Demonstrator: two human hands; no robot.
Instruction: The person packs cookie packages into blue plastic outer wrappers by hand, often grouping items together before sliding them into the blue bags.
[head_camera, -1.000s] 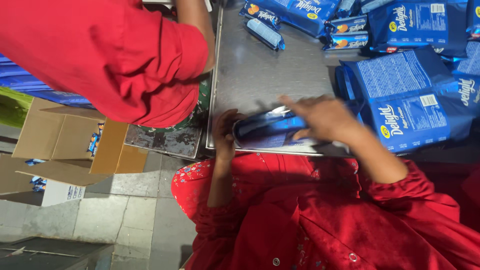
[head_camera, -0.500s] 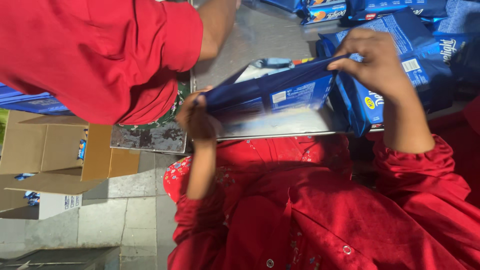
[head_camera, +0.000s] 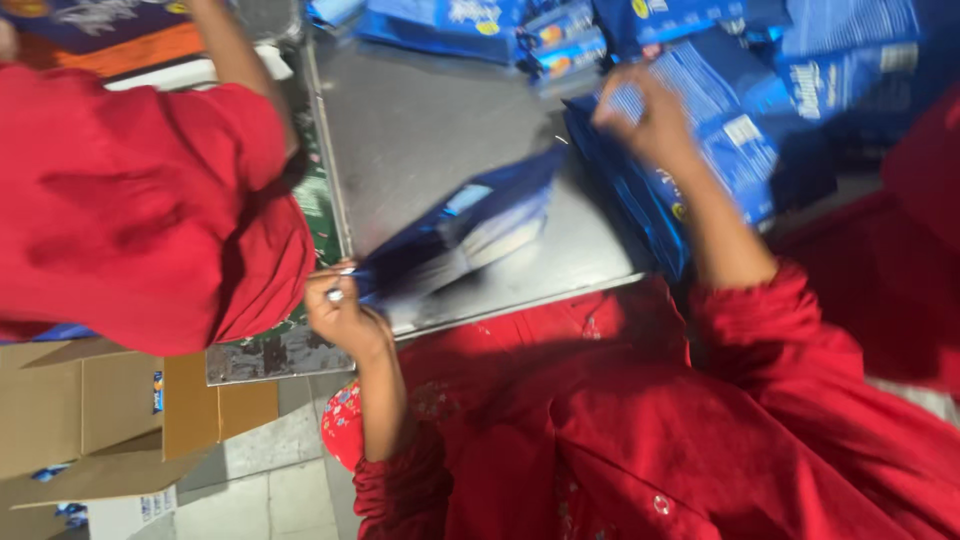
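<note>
Between my hands, over the grey steel tabletop (head_camera: 430, 120), hung a shiny blue foil pouch (head_camera: 460, 232), limp, light and probably slick, best gripped at its corner. My left hand (head_camera: 342, 312) pinched that corner shut; my right hand (head_camera: 645, 118) closed loosely on stacked blue packets (head_camera: 735, 140).

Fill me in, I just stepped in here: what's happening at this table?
A person in red holds one end of a blue wrapper bag in the left hand, over a metal table. The right hand rests on a stack of blue packages. A co-worker in a red sleeve reaches across at the left. An open cardboard box sits on the floor.
</note>
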